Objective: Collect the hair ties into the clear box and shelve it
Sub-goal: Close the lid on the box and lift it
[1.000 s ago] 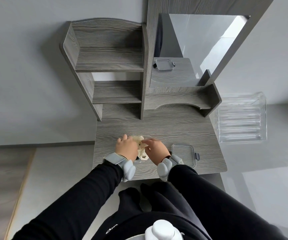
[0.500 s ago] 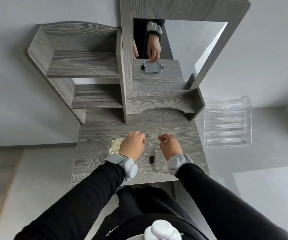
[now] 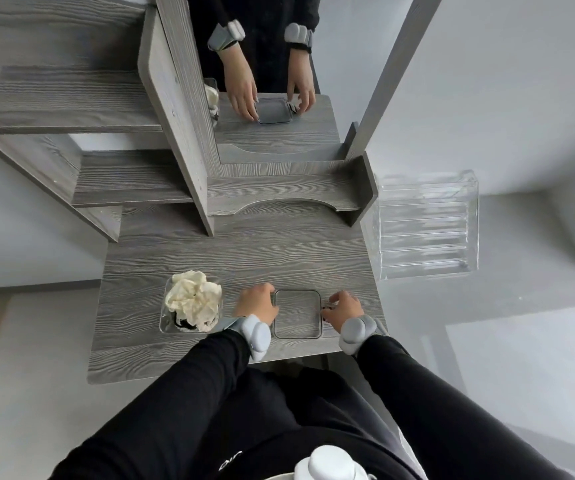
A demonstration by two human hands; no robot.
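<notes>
A small clear box [image 3: 167, 317] stands on the grey wooden desk [image 3: 244, 251], left of my hands. Cream hair ties [image 3: 194, 299] bulge out of its top, with a dark one low inside. The box's clear lid [image 3: 298, 313] lies flat on the desk to the right. My left hand [image 3: 256, 303] rests with curled fingers against the lid's left edge. My right hand [image 3: 343, 306] touches the lid's right edge, where a dark clasp sits. The mirror [image 3: 272, 81] shows both hands holding the lid by its sides.
Open shelves [image 3: 71, 109] rise at the back left of the desk, and a low shelf [image 3: 279, 199] runs under the mirror. A clear ribbed organiser [image 3: 424, 226] stands to the right, beside the desk.
Both hands left the hair ties in the box and moved right onto the lid. The camera has come closer to the desk.
</notes>
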